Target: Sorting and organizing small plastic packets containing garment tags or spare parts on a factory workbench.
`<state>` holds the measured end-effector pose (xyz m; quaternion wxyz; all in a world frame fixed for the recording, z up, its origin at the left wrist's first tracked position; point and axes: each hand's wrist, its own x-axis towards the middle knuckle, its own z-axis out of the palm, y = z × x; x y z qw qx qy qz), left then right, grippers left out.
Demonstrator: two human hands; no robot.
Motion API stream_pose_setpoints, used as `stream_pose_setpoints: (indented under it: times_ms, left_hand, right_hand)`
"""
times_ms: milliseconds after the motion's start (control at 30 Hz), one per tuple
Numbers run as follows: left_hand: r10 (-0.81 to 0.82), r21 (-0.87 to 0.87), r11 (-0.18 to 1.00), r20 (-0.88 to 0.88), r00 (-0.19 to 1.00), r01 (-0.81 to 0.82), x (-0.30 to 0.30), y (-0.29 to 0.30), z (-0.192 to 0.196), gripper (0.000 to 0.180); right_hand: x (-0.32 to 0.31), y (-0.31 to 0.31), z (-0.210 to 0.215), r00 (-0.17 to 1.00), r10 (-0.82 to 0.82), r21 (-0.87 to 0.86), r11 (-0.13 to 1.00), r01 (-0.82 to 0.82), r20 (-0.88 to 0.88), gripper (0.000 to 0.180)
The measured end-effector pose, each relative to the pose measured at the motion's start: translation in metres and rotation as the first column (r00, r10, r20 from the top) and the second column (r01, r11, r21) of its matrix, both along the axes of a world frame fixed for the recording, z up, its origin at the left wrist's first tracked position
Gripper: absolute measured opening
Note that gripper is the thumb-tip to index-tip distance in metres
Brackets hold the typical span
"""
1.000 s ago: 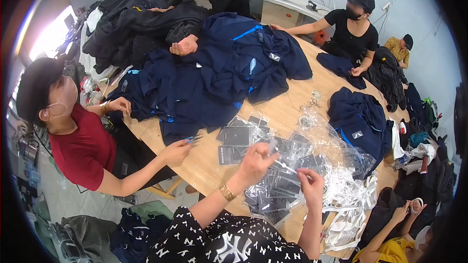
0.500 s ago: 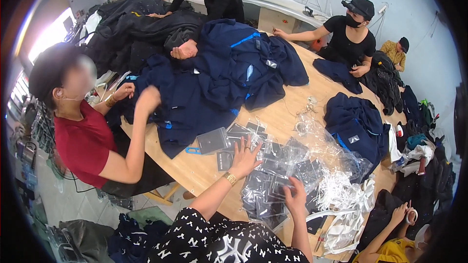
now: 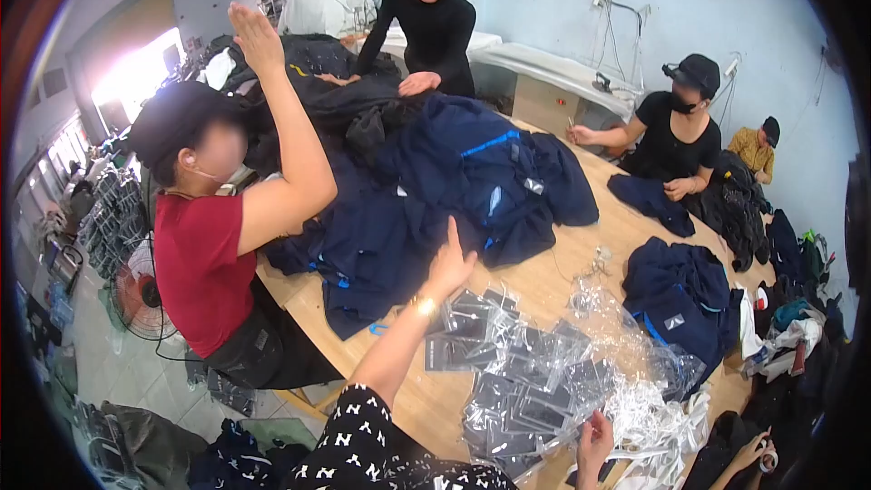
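Note:
My left hand is raised over the table beside the near edge of the dark navy garments, index finger stretched out and nothing in it. My right hand is by the lower right of a heap of dark tags in clear plastic pouches. Its fingers are loosely bent and apart, and I see nothing held. White strings lie tangled to the right of the pouches.
A co-worker in a red shirt stands at the left, one arm raised. Two others in black work across the table. A navy garment bundle and crumpled clear plastic lie at the right. A fan stands on the left floor.
My left hand has left the pouches and moved up toward the navy garments, now pointing. My right hand has moved down and right. The red-shirted co-worker's arm has gone up. The view has shifted.

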<state>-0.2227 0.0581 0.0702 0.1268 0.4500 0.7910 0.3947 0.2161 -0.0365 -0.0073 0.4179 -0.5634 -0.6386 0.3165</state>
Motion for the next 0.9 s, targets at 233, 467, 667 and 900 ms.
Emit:
stream_pose_setpoints:
  times_ms: [233,467,667,900]
  left_hand:
    - [0.085,-0.102,0.99,-0.13,0.988,-0.099,-0.073,0.047,0.101,0.092]
    - [-0.318,-0.072,0.947,-0.095,0.943,0.312,-0.016,0.043,0.09,0.064]
    - [-0.721,-0.189,0.675,0.034,0.692,0.713,0.085,-0.021,0.027,0.048]
    - [-0.636,-0.179,0.767,-0.096,0.765,0.616,0.173,-0.062,-0.035,0.058]
  right_hand:
    - [-0.001,-0.007,0.006,0.978,0.068,-0.113,0.993,-0.046,0.198,0.031]
    - [-0.005,-0.011,0.004,0.977,0.031,-0.016,0.999,-0.029,0.21,0.028]
    - [-0.007,-0.006,0.023,0.956,0.011,-0.009,1.0,-0.009,0.293,0.024]
    - [-0.005,-0.012,0.021,0.965,-0.022,0.031,0.999,0.014,0.262,0.024]
